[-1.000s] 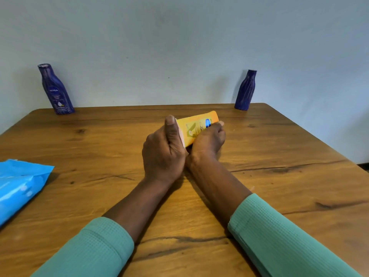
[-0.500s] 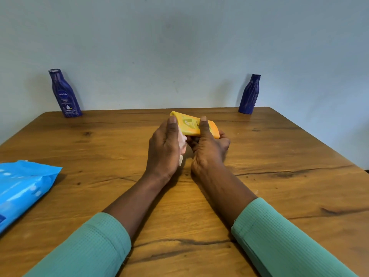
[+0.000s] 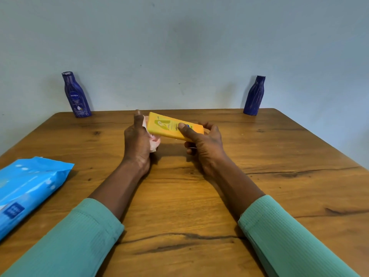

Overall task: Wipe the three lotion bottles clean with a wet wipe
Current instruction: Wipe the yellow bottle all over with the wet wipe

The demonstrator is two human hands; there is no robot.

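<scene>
Blue wet-wipe pack [image 3: 30, 188]: flat on tabletop [image 3: 279, 186], far left of yellow lotion bottle [image 3: 169, 126]. Nivea lotion bottle [image 3: 76, 95]: upright, behind-left of it. Left hand [image 3: 137, 142]: fingers closed on crumpled wet wipe [image 3: 153, 141], pressed to yellow bottle's left end. Yellow bottle: held sideways above tabletop centre. Right hand [image 3: 203, 142]: fingers grip its right end, thumb on label. Dark blue ribbed bottle [image 3: 254, 96]: upright, behind-right.

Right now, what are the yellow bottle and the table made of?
The yellow bottle looks like smooth plastic: even colour, soft sheen, printed label. The table looks like varnished wood: brown grain lines, dark knots, a slight shine. It could be a wood-look coating; I can't tell.
</scene>
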